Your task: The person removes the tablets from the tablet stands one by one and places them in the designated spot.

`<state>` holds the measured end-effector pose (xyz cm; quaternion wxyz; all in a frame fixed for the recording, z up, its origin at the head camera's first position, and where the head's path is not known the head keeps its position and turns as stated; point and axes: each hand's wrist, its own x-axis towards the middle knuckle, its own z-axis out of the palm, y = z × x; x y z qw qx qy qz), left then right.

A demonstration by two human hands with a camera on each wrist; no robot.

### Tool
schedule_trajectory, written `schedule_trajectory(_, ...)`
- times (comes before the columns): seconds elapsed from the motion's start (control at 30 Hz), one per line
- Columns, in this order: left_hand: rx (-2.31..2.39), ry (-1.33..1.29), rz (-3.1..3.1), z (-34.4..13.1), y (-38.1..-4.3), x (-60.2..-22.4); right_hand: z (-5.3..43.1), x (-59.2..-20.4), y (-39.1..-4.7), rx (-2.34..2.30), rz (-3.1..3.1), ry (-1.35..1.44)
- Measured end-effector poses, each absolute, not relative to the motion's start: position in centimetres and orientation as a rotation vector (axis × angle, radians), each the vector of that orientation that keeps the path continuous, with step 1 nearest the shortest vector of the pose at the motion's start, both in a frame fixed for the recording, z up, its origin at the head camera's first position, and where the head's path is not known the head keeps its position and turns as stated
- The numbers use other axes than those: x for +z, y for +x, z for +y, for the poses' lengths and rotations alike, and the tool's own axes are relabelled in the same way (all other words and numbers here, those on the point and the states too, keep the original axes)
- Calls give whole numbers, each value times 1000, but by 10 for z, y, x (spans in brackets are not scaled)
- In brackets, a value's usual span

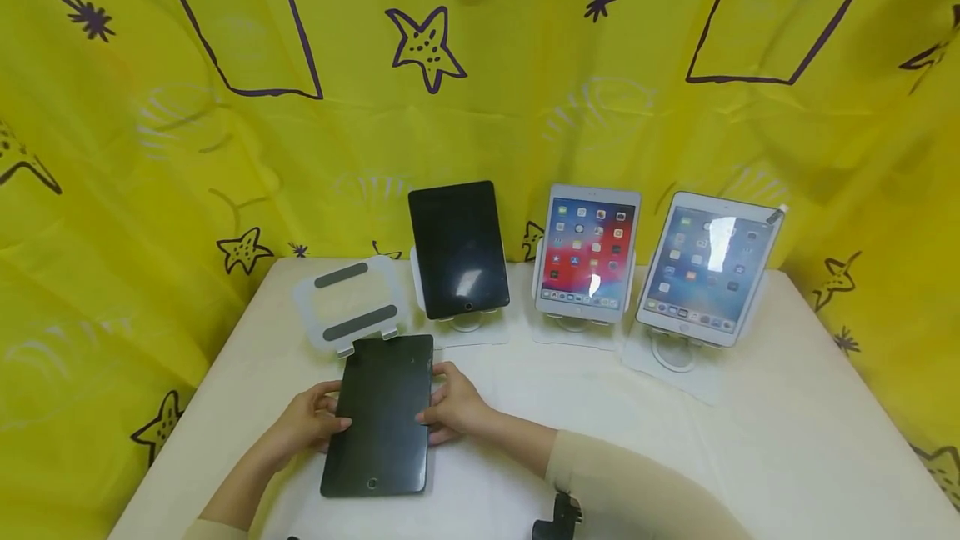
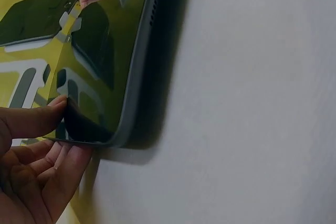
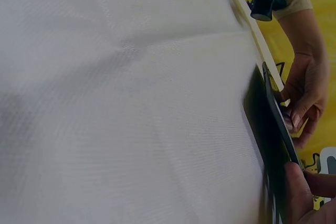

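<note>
Black tablet (image 1: 380,417) is held over the left half of the white-covered table (image 1: 600,407), nearer its left edge than its right, with the left hand (image 1: 303,422) and right hand (image 1: 457,402) each clamped on one long side, thumbs on the face and fingers behind. At its top end, near the table's far left corner, is a pale stand (image 1: 360,322) with grey pads; I cannot tell whether they touch. Along the far edge, a dark-screened tablet (image 1: 459,250), a red-and-blue-screened tablet (image 1: 587,254) and a blue-screened tablet (image 1: 708,269) lean on supports (image 1: 418,282).

Bright head view, dimmer wrist views.
</note>
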<state>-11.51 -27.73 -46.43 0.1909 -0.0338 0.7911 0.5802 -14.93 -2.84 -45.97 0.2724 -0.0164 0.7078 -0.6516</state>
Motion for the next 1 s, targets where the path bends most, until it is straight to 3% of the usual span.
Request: schedule_trajectory(1.0,1471,-376,2464,-289,-110,-456,-52,-463,-154,-1552,2163,-186)
